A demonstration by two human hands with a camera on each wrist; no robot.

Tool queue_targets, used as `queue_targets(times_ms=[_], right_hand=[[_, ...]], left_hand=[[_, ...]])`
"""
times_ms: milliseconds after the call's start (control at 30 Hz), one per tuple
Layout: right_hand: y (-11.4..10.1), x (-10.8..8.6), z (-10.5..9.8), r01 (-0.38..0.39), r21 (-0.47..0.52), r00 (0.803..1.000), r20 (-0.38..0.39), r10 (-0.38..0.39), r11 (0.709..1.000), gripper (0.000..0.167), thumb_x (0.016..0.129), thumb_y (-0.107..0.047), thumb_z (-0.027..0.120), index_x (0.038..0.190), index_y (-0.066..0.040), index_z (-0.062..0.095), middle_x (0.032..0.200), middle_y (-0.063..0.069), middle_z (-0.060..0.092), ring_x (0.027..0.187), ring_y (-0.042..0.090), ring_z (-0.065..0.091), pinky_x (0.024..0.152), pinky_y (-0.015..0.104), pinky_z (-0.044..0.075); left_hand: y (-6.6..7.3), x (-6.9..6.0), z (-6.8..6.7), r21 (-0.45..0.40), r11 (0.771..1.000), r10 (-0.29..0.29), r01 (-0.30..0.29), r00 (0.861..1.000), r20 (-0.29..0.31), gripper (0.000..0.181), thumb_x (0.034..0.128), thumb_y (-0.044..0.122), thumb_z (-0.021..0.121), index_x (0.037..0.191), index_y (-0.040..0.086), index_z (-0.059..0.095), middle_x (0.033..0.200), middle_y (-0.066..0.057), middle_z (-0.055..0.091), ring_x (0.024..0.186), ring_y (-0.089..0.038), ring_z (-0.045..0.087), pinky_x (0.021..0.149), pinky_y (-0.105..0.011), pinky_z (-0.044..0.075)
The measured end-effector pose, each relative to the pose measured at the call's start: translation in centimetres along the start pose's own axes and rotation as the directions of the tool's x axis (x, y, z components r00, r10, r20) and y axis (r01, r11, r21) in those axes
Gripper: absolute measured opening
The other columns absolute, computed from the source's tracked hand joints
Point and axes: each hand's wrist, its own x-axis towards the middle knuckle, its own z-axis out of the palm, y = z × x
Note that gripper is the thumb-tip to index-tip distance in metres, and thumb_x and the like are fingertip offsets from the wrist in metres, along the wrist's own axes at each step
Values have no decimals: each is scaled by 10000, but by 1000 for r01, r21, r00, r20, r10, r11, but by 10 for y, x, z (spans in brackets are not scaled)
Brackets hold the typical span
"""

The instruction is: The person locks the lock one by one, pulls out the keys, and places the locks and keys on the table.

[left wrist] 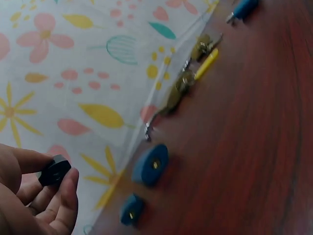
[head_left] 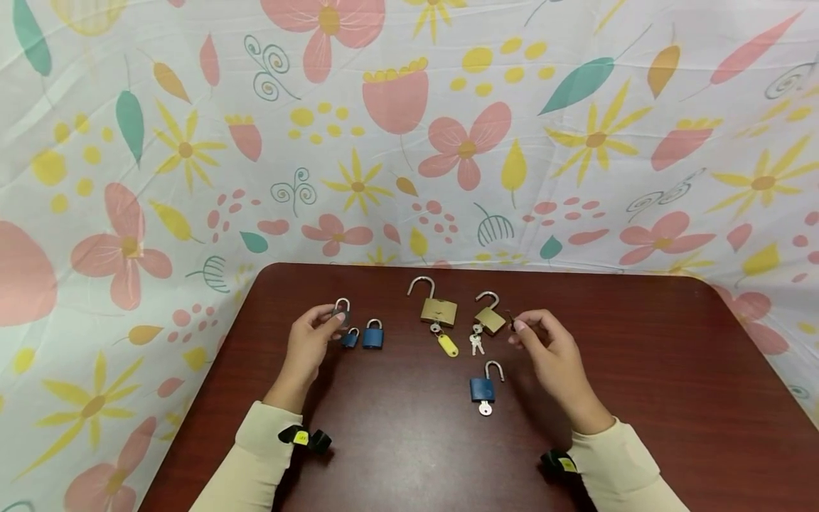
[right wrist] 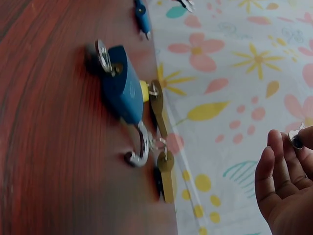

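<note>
My left hand (head_left: 306, 348) pinches a small dark padlock (left wrist: 55, 171), its shackle closed and upward, above the table's left side. Just beside that hand stand a small blue padlock (head_left: 350, 339) and a larger blue padlock (head_left: 373, 337), both with closed shackles. On the right, my right hand (head_left: 555, 357) pinches a small key (right wrist: 296, 139) that is partly hidden by the fingers; its dark head shows. Nearest to this hand lies a small brass padlock (head_left: 490, 321) with its shackle open and keys (head_left: 476, 344) hanging from it.
A larger brass padlock (head_left: 439, 313) lies open near the back, a yellow tag (head_left: 448, 345) on its key. Closer in, an open blue padlock (head_left: 483, 390) has a key (head_left: 485, 409) in it. Behind the dark red table (head_left: 409, 455) hangs a flowered cloth (head_left: 397, 163).
</note>
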Motion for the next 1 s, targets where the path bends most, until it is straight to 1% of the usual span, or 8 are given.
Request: queue_targets(times_ms=[133, 233, 367, 433, 600, 700, 833, 1000], right_hand=[[3, 0, -6, -4, -24, 1000, -19, 3, 1000, 171, 1039, -130, 569, 1089, 23, 625, 856, 4, 679, 790, 73, 680, 736, 215, 573], [5, 0, -12, -14, -38, 999, -39, 12, 999, 174, 1037, -144, 575, 1098, 12, 626, 847, 45, 685, 790, 83, 675, 739, 204, 567], [9, 0, -19, -25, -49, 998, -63, 22, 998, 191, 1035, -152, 581, 1116, 14, 626, 845, 48, 682, 790, 114, 660, 731, 202, 556], [10, -1, -24, -40, -63, 996, -77, 35, 997, 189, 1033, -169, 588, 1110, -2, 633, 830, 40, 669, 746, 119, 633, 634, 204, 535], [19, -3, -37, -82, -78, 991, -109, 73, 994, 181, 1029, -182, 598, 1087, -15, 636, 762, 24, 607, 569, 165, 517, 432, 278, 434], [26, -3, -46, -103, -68, 988, -119, 94, 992, 190, 1026, -155, 596, 1097, 19, 625, 732, 13, 585, 554, 163, 512, 451, 296, 451], [33, -2, -58, -133, -121, 983, -140, 115, 984, 209, 1020, -166, 611, 1114, 19, 629, 739, -59, 594, 595, 95, 535, 501, 261, 463], [36, -4, -70, -159, -231, 979, -161, 123, 960, 239, 1014, -234, 628, 1115, -18, 650, 771, -167, 612, 690, 46, 586, 573, 196, 480]], left_hand=[[-11, 4, -8, 66, 998, -22, 24, 999, -31, 322, 955, 139, 702, 1230, -25, 663, 1003, -76, 686, 784, -81, 673, 702, -208, 551], [-19, 6, -12, 185, 983, -14, 22, 999, -44, 318, 951, 163, 707, 1220, -6, 685, 1021, -116, 704, 830, -127, 669, 701, -213, 531], [-27, 7, -15, 387, 922, 14, 8, 998, -54, 313, 951, 214, 708, 1214, 44, 708, 1064, -135, 709, 941, -217, 655, 731, -224, 500], [-30, 6, -16, 455, 891, 26, 3, 998, -57, 313, 946, 239, 711, 1203, 60, 716, 1070, -127, 714, 974, -244, 651, 748, -241, 492], [-33, 5, -17, 522, 853, 57, -28, 998, -40, 291, 935, 236, 718, 1157, 48, 728, 1058, -139, 726, 974, -283, 664, 771, -327, 521], [-35, 5, -17, 546, 837, 64, -36, 997, -31, 288, 938, 241, 714, 1154, 50, 728, 1068, -140, 727, 987, -285, 667, 808, -382, 537], [-37, 6, -17, 557, 830, 60, -31, 998, -34, 300, 941, 262, 712, 1163, 61, 725, 1080, -134, 720, 1002, -291, 659, 843, -429, 534], [-40, 7, -18, 585, 809, 91, -54, 995, -34, 294, 935, 252, 720, 1147, 48, 729, 1031, -124, 674, 946, -281, 628, 798, -383, 501]])
